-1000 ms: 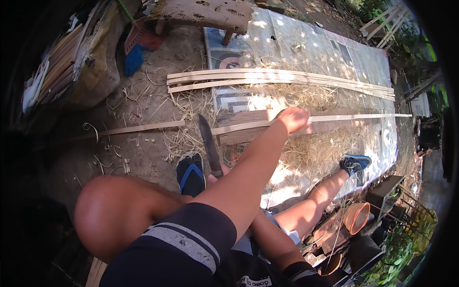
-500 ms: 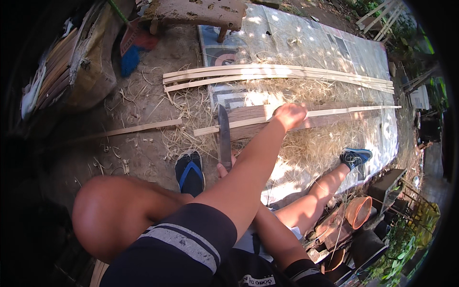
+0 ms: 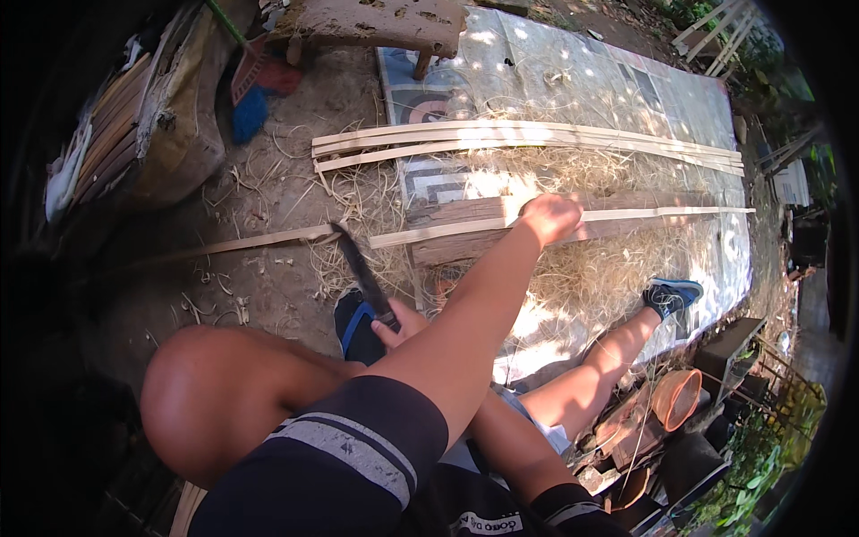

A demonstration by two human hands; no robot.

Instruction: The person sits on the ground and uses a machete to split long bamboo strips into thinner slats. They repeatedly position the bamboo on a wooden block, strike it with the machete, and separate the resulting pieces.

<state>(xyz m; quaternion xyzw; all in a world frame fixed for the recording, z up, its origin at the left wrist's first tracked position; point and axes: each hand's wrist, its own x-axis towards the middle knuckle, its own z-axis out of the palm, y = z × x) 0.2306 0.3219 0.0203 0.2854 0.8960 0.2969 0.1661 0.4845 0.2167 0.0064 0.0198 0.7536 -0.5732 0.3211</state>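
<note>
My left arm reaches across to the right, and my left hand (image 3: 550, 217) is closed around a long pale bamboo strip (image 3: 398, 238). The strip lies lengthwise along a brown wooden plank (image 3: 456, 212). My right arm passes under the left one. In my right hand (image 3: 401, 326) is the handle of a machete (image 3: 361, 273), its dark blade slanting up and left. The blade is apart from the held strip. Its tip overlaps the end of another strip (image 3: 259, 240) on the ground at left; I cannot tell whether they touch.
Several more strips (image 3: 429, 134) lie beyond the plank on a grey printed tarp (image 3: 573, 67). Curly shavings (image 3: 573, 268) cover much of it. A low wooden bench (image 3: 376, 25) and a broom (image 3: 250, 112) stand far left. An orange pot (image 3: 677, 399) sits near right, beyond my outstretched leg.
The machete has swung left, off the left end of the held strip, as my right hand shifted left and nearer to me. My left hand keeps its hold on the strip.
</note>
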